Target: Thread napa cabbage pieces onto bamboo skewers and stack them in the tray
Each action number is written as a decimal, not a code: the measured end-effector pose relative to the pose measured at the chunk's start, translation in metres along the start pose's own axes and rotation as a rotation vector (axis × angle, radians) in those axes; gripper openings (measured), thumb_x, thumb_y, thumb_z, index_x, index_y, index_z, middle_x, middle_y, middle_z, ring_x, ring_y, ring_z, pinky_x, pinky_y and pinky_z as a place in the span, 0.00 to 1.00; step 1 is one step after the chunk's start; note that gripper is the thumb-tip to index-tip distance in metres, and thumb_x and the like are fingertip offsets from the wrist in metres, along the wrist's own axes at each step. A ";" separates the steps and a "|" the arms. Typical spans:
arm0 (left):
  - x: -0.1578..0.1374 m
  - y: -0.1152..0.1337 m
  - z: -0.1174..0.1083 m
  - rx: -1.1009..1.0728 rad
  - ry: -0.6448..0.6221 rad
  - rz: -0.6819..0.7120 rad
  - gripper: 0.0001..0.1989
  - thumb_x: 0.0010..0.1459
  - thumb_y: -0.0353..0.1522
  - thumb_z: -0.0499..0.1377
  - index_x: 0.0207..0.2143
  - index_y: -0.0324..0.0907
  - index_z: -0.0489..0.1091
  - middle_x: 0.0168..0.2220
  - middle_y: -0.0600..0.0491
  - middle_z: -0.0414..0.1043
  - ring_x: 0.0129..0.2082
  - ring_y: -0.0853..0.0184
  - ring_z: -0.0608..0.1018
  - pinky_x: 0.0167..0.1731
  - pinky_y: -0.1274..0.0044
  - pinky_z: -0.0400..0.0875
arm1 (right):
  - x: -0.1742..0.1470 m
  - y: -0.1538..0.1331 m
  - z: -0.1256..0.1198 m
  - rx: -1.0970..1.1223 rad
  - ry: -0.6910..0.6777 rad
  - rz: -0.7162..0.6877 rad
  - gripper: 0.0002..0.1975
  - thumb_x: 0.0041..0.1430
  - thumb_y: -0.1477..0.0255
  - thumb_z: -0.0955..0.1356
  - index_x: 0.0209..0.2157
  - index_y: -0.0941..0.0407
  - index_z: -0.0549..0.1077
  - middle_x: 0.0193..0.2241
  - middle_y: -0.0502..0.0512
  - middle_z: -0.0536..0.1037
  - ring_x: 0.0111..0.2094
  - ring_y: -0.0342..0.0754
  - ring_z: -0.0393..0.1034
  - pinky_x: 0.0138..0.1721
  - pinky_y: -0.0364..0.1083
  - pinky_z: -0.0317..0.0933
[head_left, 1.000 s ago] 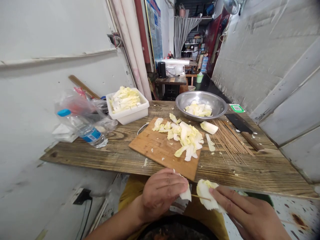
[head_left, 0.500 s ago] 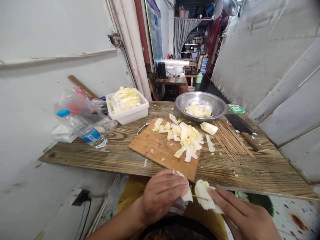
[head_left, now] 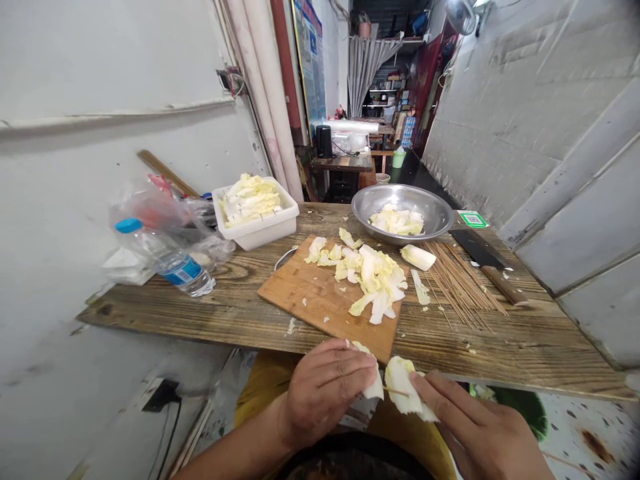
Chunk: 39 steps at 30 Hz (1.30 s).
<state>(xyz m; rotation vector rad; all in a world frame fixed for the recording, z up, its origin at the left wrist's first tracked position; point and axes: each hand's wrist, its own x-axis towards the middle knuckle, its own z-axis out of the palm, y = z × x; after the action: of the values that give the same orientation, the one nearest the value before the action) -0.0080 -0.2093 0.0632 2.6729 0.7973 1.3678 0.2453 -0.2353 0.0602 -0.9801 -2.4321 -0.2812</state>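
Observation:
My left hand (head_left: 333, 377) is closed around a piece of napa cabbage leaf (head_left: 373, 387) just below the table's front edge. To its right, my right hand (head_left: 487, 420) pinches another cabbage leaf piece (head_left: 400, 381). A thin wooden skewer (head_left: 395, 391) bridges the small gap between the two pieces, and a stick end shows beyond my right hand. How far the skewer runs into the left piece is hidden by my fingers. Just beyond my hands lies a wooden cutting board (head_left: 300, 287) bearing a pile of cut cabbage leaves (head_left: 373, 273).
Several loose skewers (head_left: 460, 287) lie right of the board, beside a cabbage chunk (head_left: 418, 257) and a cleaver (head_left: 483, 257). Behind stand a steel bowl (head_left: 437, 213) and a white tub (head_left: 260, 233), both holding cabbage. A water bottle (head_left: 170, 263) leans at left, near plastic bags.
My right hand has shifted slightly left with its leaf piece, and less of the skewer shows between the pieces. My left hand has stayed nearly still.

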 end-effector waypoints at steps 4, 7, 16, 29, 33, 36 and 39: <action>0.000 -0.001 0.002 -0.016 0.018 -0.002 0.10 0.59 0.26 0.53 0.43 0.39 0.68 0.37 0.48 0.78 0.38 0.71 0.79 0.47 0.76 0.68 | 0.001 -0.001 0.002 -0.011 -0.014 -0.024 0.19 0.60 0.78 0.59 0.51 0.57 0.70 0.42 0.57 0.78 0.30 0.45 0.76 0.26 0.40 0.68; -0.001 -0.002 0.003 -0.021 0.021 -0.008 0.10 0.59 0.26 0.53 0.43 0.39 0.68 0.37 0.48 0.78 0.38 0.71 0.79 0.47 0.77 0.68 | 0.001 -0.001 0.003 -0.005 -0.049 -0.004 0.19 0.60 0.78 0.59 0.51 0.57 0.70 0.43 0.58 0.78 0.30 0.45 0.76 0.26 0.40 0.69; -0.003 -0.004 0.012 -0.019 0.080 -0.081 0.08 0.58 0.25 0.54 0.39 0.40 0.70 0.36 0.51 0.79 0.37 0.73 0.79 0.45 0.79 0.69 | -0.002 0.004 0.010 -0.022 -0.120 -0.029 0.21 0.59 0.80 0.59 0.53 0.59 0.68 0.46 0.59 0.76 0.33 0.45 0.76 0.31 0.41 0.71; -0.004 0.010 0.010 0.480 0.013 -0.060 0.16 0.62 0.26 0.45 0.42 0.36 0.72 0.38 0.48 0.77 0.42 0.64 0.73 0.50 0.71 0.55 | 0.012 0.000 0.018 -0.238 -0.139 -0.079 0.22 0.55 0.83 0.58 0.51 0.61 0.69 0.45 0.62 0.76 0.31 0.47 0.74 0.27 0.43 0.68; 0.002 0.010 0.012 0.582 -0.005 -0.122 0.14 0.61 0.26 0.47 0.40 0.38 0.73 0.39 0.51 0.77 0.44 0.63 0.72 0.50 0.70 0.52 | 0.016 -0.003 0.015 -0.276 -0.167 -0.078 0.22 0.55 0.83 0.57 0.50 0.61 0.70 0.45 0.60 0.76 0.31 0.47 0.74 0.27 0.43 0.68; 0.004 0.008 0.012 0.586 -0.033 -0.076 0.14 0.61 0.26 0.47 0.39 0.38 0.73 0.38 0.51 0.77 0.44 0.63 0.72 0.48 0.70 0.53 | 0.016 -0.002 0.016 -0.307 -0.166 -0.075 0.23 0.55 0.83 0.56 0.49 0.61 0.70 0.45 0.59 0.76 0.31 0.47 0.74 0.27 0.43 0.67; 0.007 0.007 0.012 0.579 -0.047 -0.033 0.15 0.60 0.25 0.46 0.37 0.36 0.73 0.36 0.50 0.77 0.44 0.63 0.73 0.47 0.70 0.53 | 0.015 -0.002 0.018 -0.315 -0.166 -0.055 0.23 0.54 0.83 0.57 0.49 0.59 0.70 0.45 0.58 0.77 0.31 0.47 0.73 0.28 0.43 0.67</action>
<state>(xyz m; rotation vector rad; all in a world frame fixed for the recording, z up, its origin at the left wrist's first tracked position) 0.0072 -0.2099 0.0628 3.0588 1.4093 1.2026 0.2282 -0.2211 0.0523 -1.1073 -2.6205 -0.6410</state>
